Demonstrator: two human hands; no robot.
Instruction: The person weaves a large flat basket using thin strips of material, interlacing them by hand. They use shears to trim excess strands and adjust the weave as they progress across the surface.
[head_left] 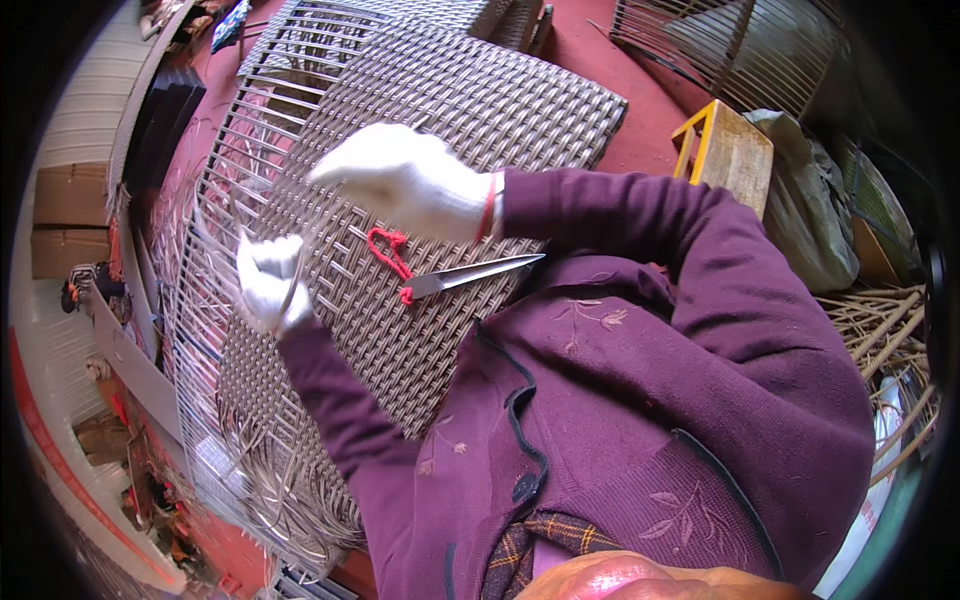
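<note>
i am looking down at a broad panel of shiny grey-brown flat woven strips (pixel 345 310), which is lying in front of the body, with a row of slim parallel bars (pixel 240 140) running along its left side. the left hand in a white knitted glove (pixel 270 282) is hovering near those bars, its fingers curling toward the palm; a thin curved greyish strip (pixel 291 292) is seemingly passing against the glove, but i cannot tell whether that grip is clamped on it. the right hand in a matching white glove (pixel 400 178) is hanging over the weave, blurring, its fingertips pointing left, and i cannot tell whether that grip is together or holding anything.

for good handling, i am judging that the strip wants even tension, the left hand steadying it close to the bars while the right is guiding it flat, without twisting. i am also minding the silvery pointed scissors with red-cord-wrapped handles (pixel 450 277): they are lying on the panel just below the right hand, so a low sweep could be catching them. the tangled bundle of loose pale-grey strips (pixel 300 480) at the lower left is best being held clear, lest it snag.
</note>
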